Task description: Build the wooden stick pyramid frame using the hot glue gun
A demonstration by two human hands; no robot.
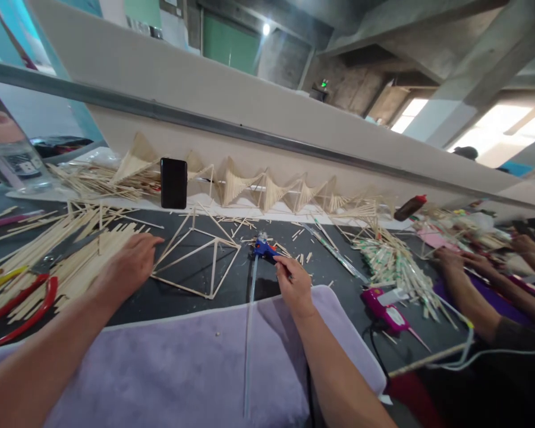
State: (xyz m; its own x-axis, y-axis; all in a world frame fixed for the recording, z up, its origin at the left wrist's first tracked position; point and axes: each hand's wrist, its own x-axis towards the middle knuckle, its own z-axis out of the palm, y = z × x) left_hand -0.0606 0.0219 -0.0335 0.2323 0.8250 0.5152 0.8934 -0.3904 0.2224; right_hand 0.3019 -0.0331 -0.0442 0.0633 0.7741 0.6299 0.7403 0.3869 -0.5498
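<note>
A blue glue gun (266, 248) with a long clear glue stick (250, 321) trailing from its back is held at the handle by my right hand (294, 284), whose fingers are closed round it. My left hand (131, 261) rests over a spread of loose wooden sticks (82, 261), near the left side of an open stick frame (196, 258). Its index finger points toward the frame; whether its other fingers hold a stick is hidden. The frame stands on the dark table between my hands.
A purple towel (173, 368) covers the near edge. Red-handled scissors (49, 297) lie at left. A black phone (173, 183) stands before twisted stick models (271, 190). A magenta glue gun (387, 309) and bundled sticks (387, 258) lie right, near another person's hands (455, 261).
</note>
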